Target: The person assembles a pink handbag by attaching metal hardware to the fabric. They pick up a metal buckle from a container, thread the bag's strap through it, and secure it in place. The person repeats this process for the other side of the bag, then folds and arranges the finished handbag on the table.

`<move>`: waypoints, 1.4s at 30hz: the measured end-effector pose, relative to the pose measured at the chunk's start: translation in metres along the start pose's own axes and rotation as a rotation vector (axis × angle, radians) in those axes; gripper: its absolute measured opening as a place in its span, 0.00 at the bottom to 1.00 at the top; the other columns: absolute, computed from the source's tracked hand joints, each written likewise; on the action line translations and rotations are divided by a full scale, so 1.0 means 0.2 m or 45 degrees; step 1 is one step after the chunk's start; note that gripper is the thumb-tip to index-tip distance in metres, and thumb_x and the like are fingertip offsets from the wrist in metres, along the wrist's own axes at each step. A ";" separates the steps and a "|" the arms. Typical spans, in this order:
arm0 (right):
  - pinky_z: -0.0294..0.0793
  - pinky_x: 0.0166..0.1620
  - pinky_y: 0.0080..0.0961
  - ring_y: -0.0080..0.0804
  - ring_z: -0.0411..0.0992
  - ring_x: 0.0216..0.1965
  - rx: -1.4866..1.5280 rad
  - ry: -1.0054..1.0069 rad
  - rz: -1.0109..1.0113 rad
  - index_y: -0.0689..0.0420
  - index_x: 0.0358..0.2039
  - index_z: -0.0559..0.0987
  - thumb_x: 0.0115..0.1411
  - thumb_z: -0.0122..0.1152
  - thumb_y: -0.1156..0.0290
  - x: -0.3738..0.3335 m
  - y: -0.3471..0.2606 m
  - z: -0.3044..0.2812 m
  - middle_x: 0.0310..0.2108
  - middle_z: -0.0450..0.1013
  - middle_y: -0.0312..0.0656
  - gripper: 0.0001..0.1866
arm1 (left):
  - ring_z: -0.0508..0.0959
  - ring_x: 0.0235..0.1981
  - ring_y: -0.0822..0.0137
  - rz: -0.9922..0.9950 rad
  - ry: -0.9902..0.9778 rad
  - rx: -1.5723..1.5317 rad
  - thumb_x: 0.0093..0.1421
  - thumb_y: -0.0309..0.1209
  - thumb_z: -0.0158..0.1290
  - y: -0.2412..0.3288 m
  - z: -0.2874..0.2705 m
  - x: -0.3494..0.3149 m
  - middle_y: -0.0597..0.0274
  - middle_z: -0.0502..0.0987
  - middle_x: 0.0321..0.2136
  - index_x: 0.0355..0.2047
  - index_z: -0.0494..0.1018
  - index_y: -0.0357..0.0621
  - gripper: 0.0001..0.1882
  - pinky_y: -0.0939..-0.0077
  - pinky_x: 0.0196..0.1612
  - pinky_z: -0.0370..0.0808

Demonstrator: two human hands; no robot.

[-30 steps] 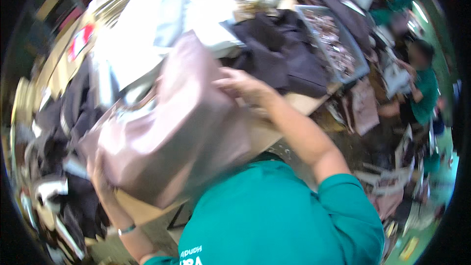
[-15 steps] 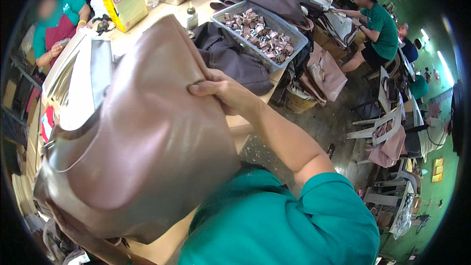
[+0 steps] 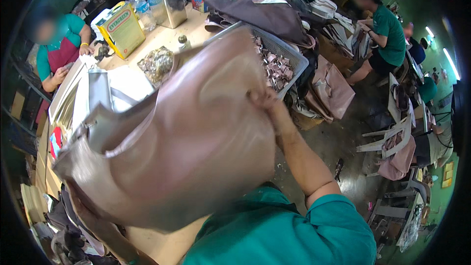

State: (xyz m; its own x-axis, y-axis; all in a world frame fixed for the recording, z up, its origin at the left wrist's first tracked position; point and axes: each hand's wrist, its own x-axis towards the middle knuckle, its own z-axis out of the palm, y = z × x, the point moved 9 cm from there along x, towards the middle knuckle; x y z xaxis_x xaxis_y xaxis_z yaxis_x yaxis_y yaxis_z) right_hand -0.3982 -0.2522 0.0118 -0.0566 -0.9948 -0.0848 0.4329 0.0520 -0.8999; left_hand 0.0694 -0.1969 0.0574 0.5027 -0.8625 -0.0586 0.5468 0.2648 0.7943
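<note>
A large brownish-pink, glossy leather-like bag [image 3: 206, 132] fills the middle of the head view, tilted and held up over the table in front of my body. My right hand [image 3: 266, 100] grips its upper right edge, fingers partly hidden behind the material and slightly blurred. On the left, my left forearm [image 3: 110, 238] reaches up from the lower edge to the bag's lower left corner. The bag covers my left hand, so its fingers do not show. A dip in the bag's edge faces left, beside a white-and-grey piece [image 3: 127, 88] on the table.
Behind the bag stands a grey plastic basket [image 3: 299, 64] of small pinkish tabs. Dark bags [image 3: 260, 14] lie beyond it. A yellow tin [image 3: 122, 29], a metal can [image 3: 169, 7] and a small bottle [image 3: 183, 43] stand on the table [image 3: 194, 24]. Co-workers are at left and far right.
My right hand has moved right and slightly down, carrying the bag's upper edge with it. The bag now lies flatter across the view and covers part of the basket.
</note>
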 end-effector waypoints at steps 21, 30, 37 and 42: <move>0.65 0.49 0.34 0.38 0.66 0.46 0.182 0.762 -0.639 0.59 0.51 0.63 0.54 0.54 0.63 1.08 -0.76 -1.85 0.45 0.66 0.44 0.26 | 0.74 0.36 0.55 -0.288 -1.833 1.379 0.50 0.28 0.52 -1.71 1.31 -0.84 0.51 0.73 0.36 0.40 0.69 0.40 0.15 0.67 0.39 0.71; 0.61 0.53 0.33 0.36 0.64 0.49 0.112 0.794 -0.297 0.63 0.52 0.63 0.55 0.55 0.62 1.20 -0.53 -2.15 0.50 0.64 0.45 0.27 | 0.72 0.38 0.56 0.135 -2.049 1.431 0.50 0.27 0.49 -2.00 1.18 -1.00 0.55 0.73 0.35 0.37 0.69 0.41 0.12 0.63 0.34 0.71; 0.72 0.31 0.23 0.27 0.71 0.29 -0.697 0.724 0.031 0.60 0.40 0.71 0.57 0.51 0.57 1.00 -0.86 -2.26 0.32 0.73 0.40 0.19 | 0.67 0.49 0.56 0.367 -2.390 1.334 0.46 0.23 0.50 -2.13 1.33 -1.13 0.57 0.68 0.45 0.42 0.68 0.43 0.19 0.67 0.44 0.70; 0.69 0.22 0.21 0.26 0.71 0.21 -0.647 1.145 0.069 0.55 0.35 0.73 0.57 0.49 0.62 0.57 -0.38 -3.05 0.27 0.73 0.39 0.11 | 0.67 0.49 0.51 0.844 -2.477 1.415 0.49 0.24 0.49 -2.29 1.37 -1.16 0.51 0.65 0.49 0.44 0.67 0.41 0.19 0.64 0.47 0.70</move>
State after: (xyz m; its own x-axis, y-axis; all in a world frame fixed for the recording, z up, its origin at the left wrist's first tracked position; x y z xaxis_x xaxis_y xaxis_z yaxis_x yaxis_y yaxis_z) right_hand -0.9854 -0.3164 -0.1905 -0.7901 -0.5679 -0.2308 0.0355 0.3336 -0.9420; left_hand -0.4812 -0.2367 -0.1259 -0.9655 -0.2135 0.1493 -0.1388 0.9066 0.3984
